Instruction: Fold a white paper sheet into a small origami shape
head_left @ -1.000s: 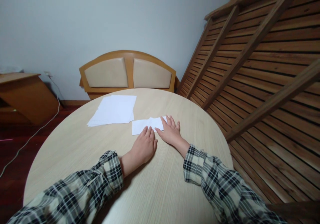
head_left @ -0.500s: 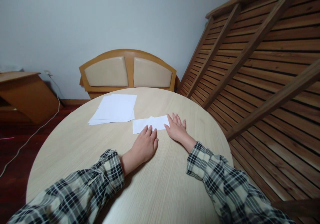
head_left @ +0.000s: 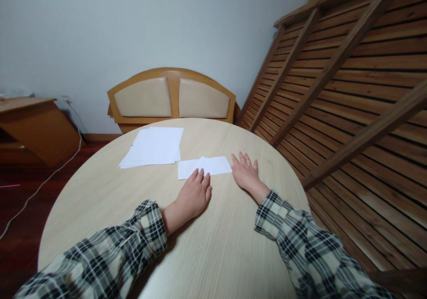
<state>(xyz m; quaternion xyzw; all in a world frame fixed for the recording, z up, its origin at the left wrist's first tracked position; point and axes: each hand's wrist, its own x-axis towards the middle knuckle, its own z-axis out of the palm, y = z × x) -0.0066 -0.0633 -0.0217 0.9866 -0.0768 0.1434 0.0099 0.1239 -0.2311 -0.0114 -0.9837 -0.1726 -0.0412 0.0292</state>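
A folded white sheet of paper (head_left: 216, 165) lies as a narrow strip across the round table, with a small peak at its upper edge. My left hand (head_left: 194, 193) rests flat, its fingertips pressing on the paper's lower edge; the fingers are stretched out and hold nothing. Just past the strip's right end is my right hand (head_left: 246, 173), open with fingers spread. Its thumb side is close to the paper's edge, and whether it touches I cannot tell. Behind and to the left lies a loose stack of white paper (head_left: 155, 145).
The round wooden table (head_left: 110, 210) fills the foreground. A headboard with two cream panels (head_left: 171, 72) stands behind it. Slatted wooden boards (head_left: 350, 125) lean along the right. At left are a wooden desk (head_left: 36, 132) and a white cable (head_left: 50, 174) running over the dark floor.
My right hand has slid rightward off the folded paper's end, uncovering its right corner. My left hand stays in place on the lower edge. The view has shifted slightly.
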